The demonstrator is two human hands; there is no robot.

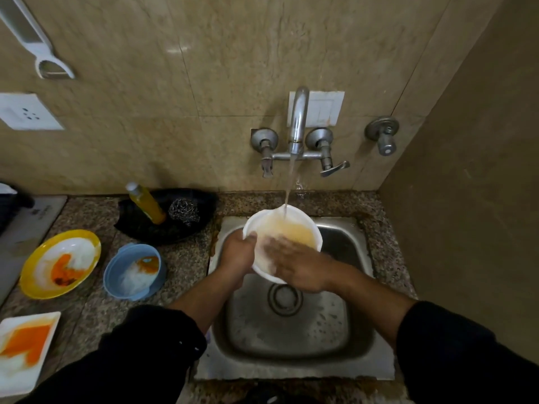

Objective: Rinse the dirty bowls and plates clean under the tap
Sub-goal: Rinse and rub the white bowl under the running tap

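From the head camera, the white bowl (260, 221) is held tilted above the steel sink (291, 339), right under the tap (298, 121), whose water stream (290, 182) lands at the bowl's far rim and pools orange-tinted inside. The left hand (237, 252) grips the bowl's near-left rim, fingers curled round its edge. The right hand (294, 265) lies inside the bowl with fingers stretched flat against the inner wall, blurred and holding nothing. On the counter (186, 258) to the left sit a stained blue bowl (132, 271), a yellow plate (58, 263) and a square white plate (26, 345).
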